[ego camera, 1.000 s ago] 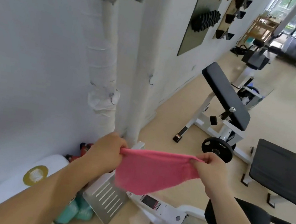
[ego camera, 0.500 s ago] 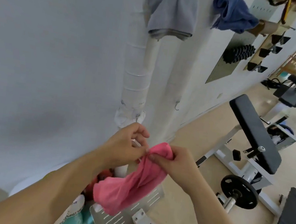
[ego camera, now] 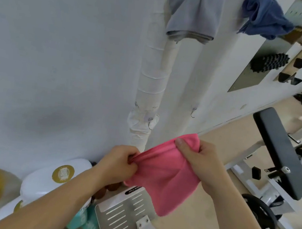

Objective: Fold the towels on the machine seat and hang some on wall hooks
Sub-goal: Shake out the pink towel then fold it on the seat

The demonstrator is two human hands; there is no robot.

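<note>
The pink towel (ego camera: 165, 174) is in the air between both hands, close to the white wall (ego camera: 57, 63) and not on any seat. The left hand (ego camera: 118, 164) is closed around one bunched end. The right hand (ego camera: 201, 163) pinches the upper edge, with the thumb lying on top of the cloth, and the rest of the towel hangs loose below. I think it is held like this to gather one edge, so that it can go on a hook. A small bare hook (ego camera: 193, 113) sits on the wall just above the towel and seems the likely place.

Higher up, a grey towel (ego camera: 193, 12) and a blue towel (ego camera: 265, 16) already hang. A wrapped pipe (ego camera: 152, 80) runs down the wall beside the hook and may crowd the reach. Below the hands stand a white tub (ego camera: 55, 176) and a slotted metal plate (ego camera: 123, 218), so a dropped towel would land among them. A black padded bench (ego camera: 279, 150) stands to the right, apart from the hands.
</note>
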